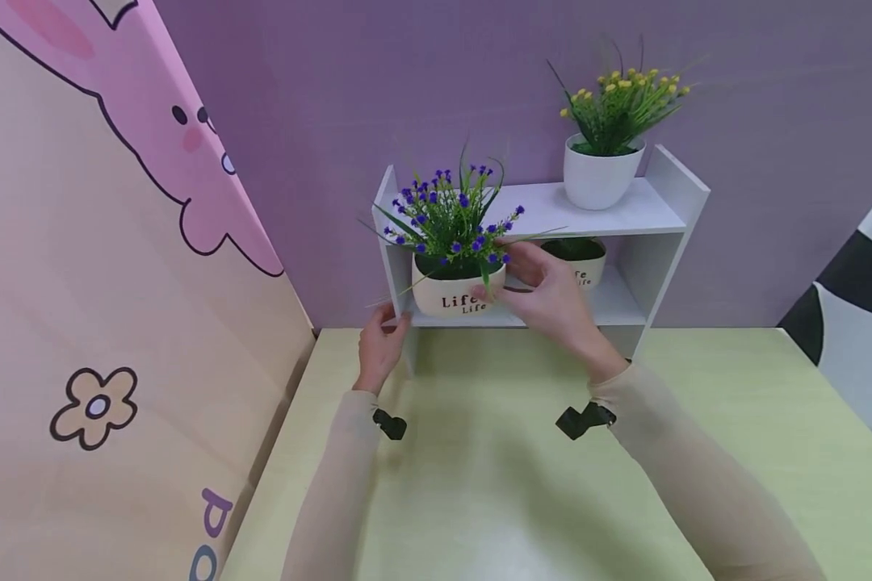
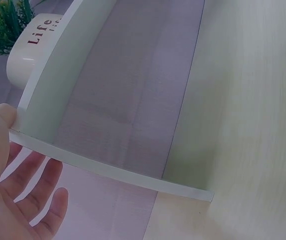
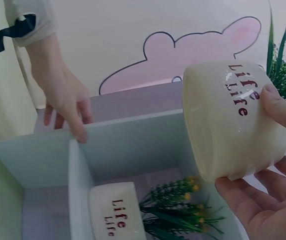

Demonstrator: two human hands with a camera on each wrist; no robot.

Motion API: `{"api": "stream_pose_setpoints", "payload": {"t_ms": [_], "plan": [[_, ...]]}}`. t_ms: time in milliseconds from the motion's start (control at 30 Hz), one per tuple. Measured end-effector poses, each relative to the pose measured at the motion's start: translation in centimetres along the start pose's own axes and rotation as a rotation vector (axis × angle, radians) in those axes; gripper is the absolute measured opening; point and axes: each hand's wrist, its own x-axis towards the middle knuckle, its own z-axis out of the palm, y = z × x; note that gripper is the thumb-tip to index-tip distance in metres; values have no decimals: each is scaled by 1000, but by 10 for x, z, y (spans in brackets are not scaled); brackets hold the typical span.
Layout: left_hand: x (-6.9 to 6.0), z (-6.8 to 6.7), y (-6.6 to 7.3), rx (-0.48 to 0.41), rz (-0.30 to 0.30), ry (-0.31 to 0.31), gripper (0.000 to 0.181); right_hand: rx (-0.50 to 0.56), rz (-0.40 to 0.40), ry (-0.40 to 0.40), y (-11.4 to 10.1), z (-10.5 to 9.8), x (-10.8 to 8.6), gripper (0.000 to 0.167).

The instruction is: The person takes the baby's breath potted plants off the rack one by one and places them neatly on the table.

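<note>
My right hand [image 1: 552,298] holds a cream oval flowerpot [image 1: 436,294] by its right end, thumb in front and fingers behind. "Life" is lettered on the pot, and purple-blue artificial flowers [image 1: 454,214] grow from it. In the right wrist view the held pot [image 3: 232,125] is off any surface, its underside showing. My left hand [image 1: 380,347] grips the left side panel of a white two-tier shelf [image 1: 530,206]. Seen from the left wrist, the thumb lies at the panel's [image 2: 113,171] front edge and the fingers are on its outer side.
On the shelf's top right stands a white round pot [image 1: 601,179] with yellow flowers. Another cream "Life" pot [image 3: 115,212], with yellow flowers, sits on the lower tier. The shelf stands on a pale table [image 1: 465,484] against a purple wall [image 1: 378,81]; a cartoon-printed panel [image 1: 116,282] borders the left.
</note>
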Motion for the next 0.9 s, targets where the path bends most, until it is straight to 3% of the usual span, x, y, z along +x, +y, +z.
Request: {"api": "stream_pose_setpoints", "payload": {"t_ms": [367, 633, 900], "plan": [[2, 2, 0, 12, -7, 24, 42, 25, 40, -35, 23, 17, -21, 75], [1, 1, 1, 49, -2, 19, 42, 131, 52, -43, 41, 32, -33, 73], [-2, 0, 0, 65, 9, 28, 43, 161, 74, -55, 61, 45, -45, 72]]}}
